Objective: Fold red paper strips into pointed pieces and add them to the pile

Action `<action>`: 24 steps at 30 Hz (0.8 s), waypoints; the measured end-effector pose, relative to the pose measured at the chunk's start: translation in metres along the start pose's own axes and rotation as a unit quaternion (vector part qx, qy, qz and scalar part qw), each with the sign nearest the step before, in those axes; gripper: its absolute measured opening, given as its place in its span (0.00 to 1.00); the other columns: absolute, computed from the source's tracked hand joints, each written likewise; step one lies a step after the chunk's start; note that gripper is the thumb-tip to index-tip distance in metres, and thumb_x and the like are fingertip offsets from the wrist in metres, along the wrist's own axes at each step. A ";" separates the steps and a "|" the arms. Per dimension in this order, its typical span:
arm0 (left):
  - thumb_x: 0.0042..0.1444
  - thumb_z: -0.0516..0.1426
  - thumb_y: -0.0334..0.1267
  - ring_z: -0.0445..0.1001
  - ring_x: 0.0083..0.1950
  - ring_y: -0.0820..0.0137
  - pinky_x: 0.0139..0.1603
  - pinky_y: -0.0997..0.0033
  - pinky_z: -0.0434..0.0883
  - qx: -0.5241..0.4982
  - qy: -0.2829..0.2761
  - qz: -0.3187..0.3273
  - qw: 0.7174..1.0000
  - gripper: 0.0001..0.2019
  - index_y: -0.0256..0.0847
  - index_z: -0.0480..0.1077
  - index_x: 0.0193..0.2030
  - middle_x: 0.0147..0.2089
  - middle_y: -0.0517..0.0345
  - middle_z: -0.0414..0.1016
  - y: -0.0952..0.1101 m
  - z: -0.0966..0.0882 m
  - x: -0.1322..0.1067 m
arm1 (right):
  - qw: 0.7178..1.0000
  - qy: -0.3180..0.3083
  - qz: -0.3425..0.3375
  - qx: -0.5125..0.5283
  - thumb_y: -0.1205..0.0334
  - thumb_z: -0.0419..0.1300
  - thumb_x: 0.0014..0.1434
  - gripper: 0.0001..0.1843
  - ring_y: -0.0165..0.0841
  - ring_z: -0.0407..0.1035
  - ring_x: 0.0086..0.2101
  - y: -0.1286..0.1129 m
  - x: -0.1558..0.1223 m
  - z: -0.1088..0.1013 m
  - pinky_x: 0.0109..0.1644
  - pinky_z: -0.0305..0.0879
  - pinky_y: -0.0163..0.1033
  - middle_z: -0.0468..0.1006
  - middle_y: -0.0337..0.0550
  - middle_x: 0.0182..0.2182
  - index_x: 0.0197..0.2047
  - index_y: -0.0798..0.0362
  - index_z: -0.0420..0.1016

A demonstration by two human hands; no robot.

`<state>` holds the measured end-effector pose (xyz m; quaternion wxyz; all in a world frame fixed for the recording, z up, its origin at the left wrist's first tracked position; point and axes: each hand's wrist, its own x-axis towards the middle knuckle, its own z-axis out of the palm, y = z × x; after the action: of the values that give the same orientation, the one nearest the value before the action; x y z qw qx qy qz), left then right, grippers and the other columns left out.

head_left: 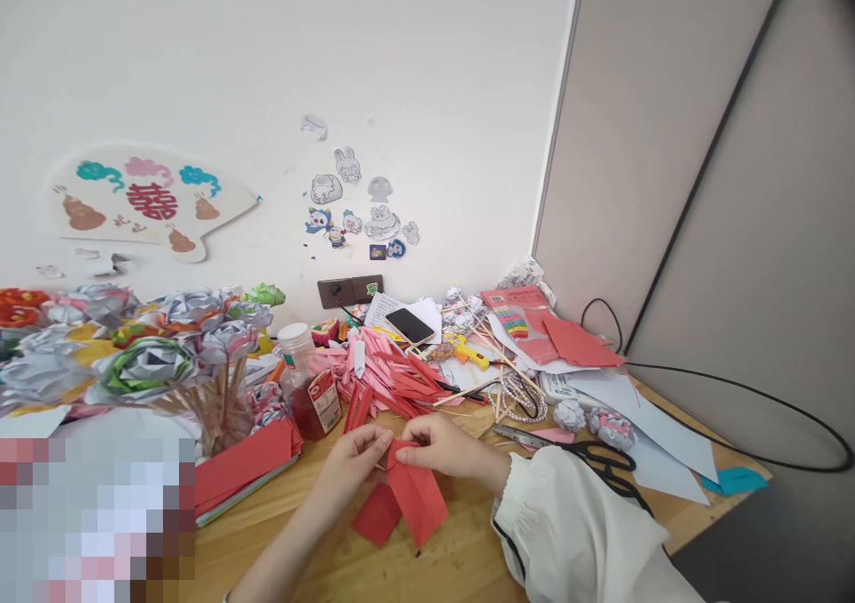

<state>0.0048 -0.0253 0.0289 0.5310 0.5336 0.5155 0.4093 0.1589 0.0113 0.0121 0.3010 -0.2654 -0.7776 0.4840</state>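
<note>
Between my two hands, a piece of red paper [420,496] hangs down above the wooden table, folded or gathered at its top. The thumb and fingers of my right hand [437,447] pinch its upper edge. My left hand [357,456] is closed at the paper's upper left corner, thumb against fingers. Something thin and pale shows just under the left fingertips, too small to make out. A second piece of red paper [378,514] lies partly behind the held one.
Left stand paper flowers [150,367], stacked red paper [247,465] and a jar of red liquid [313,398]. Behind lie pink and red strips [380,362], a phone [409,327] and a yellow glue gun [471,352]. Black-handled scissors [601,456] lie right, near a black cable [821,420].
</note>
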 end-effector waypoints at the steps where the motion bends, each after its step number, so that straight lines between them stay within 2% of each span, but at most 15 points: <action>1: 0.38 0.56 0.49 0.63 0.21 0.76 0.24 0.75 0.63 0.007 -0.001 -0.002 1.000 0.15 0.37 0.64 0.21 0.18 0.66 0.63 0.001 0.000 0.000 | 1.000 -0.004 -0.001 -0.001 0.57 0.55 0.48 0.11 0.22 0.50 0.20 -0.001 0.000 0.000 0.21 0.45 0.28 0.58 0.32 0.18 0.23 0.58 0.62; 3: 0.39 0.55 0.48 0.62 0.21 0.76 0.23 0.75 0.63 0.040 0.004 0.014 0.999 0.15 0.36 0.64 0.21 0.18 0.66 0.62 0.000 -0.001 0.000 | 1.000 -0.007 -0.003 -0.001 0.58 0.55 0.48 0.11 0.22 0.50 0.20 -0.001 0.000 0.000 0.21 0.45 0.28 0.57 0.32 0.18 0.23 0.58 0.62; 7: 0.44 0.52 0.47 0.61 0.20 0.76 0.21 0.77 0.61 0.121 0.051 0.096 0.987 0.14 0.37 0.63 0.20 0.17 0.66 0.60 -0.003 0.001 -0.001 | 1.000 -0.006 -0.003 0.002 0.56 0.55 0.48 0.12 0.22 0.51 0.20 0.000 0.000 0.000 0.21 0.45 0.28 0.58 0.32 0.18 0.23 0.58 0.62; 9: 0.46 0.51 0.47 0.62 0.20 0.76 0.21 0.77 0.61 0.128 0.057 0.105 0.985 0.14 0.38 0.63 0.20 0.16 0.66 0.60 -0.004 0.002 -0.002 | 1.000 -0.003 0.000 -0.004 0.55 0.55 0.48 0.13 0.22 0.51 0.21 0.001 0.001 0.000 0.21 0.46 0.28 0.58 0.33 0.18 0.23 0.58 0.63; 14: 0.43 0.54 0.45 0.66 0.18 0.74 0.20 0.75 0.64 0.073 -0.021 0.046 0.996 0.11 0.38 0.63 0.28 0.17 0.66 0.66 -0.002 0.004 -0.003 | 1.000 0.010 0.006 -0.024 0.51 0.54 0.48 0.16 0.22 0.50 0.21 0.004 0.001 -0.002 0.21 0.45 0.28 0.57 0.33 0.19 0.24 0.58 0.63; 19: 0.45 0.53 0.42 0.63 0.15 0.77 0.18 0.77 0.61 0.085 -0.030 0.072 0.993 0.10 0.37 0.62 0.31 0.15 0.69 0.63 0.001 0.003 -0.004 | 1.000 0.004 0.000 -0.020 0.50 0.54 0.48 0.17 0.22 0.50 0.21 0.006 0.002 -0.002 0.21 0.45 0.28 0.56 0.32 0.18 0.24 0.58 0.63; 24: 0.44 0.54 0.42 0.64 0.16 0.77 0.18 0.78 0.61 0.087 -0.053 0.077 0.992 0.12 0.38 0.61 0.34 0.16 0.70 0.62 0.002 0.001 -0.006 | 1.000 0.005 0.003 -0.015 0.50 0.54 0.47 0.17 0.22 0.51 0.21 0.010 0.003 -0.001 0.22 0.46 0.28 0.58 0.33 0.19 0.25 0.58 0.64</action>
<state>0.0054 -0.0307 0.0314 0.4760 0.6367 0.4782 0.3734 0.1591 0.0179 0.0045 0.2991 -0.2748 -0.7826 0.4718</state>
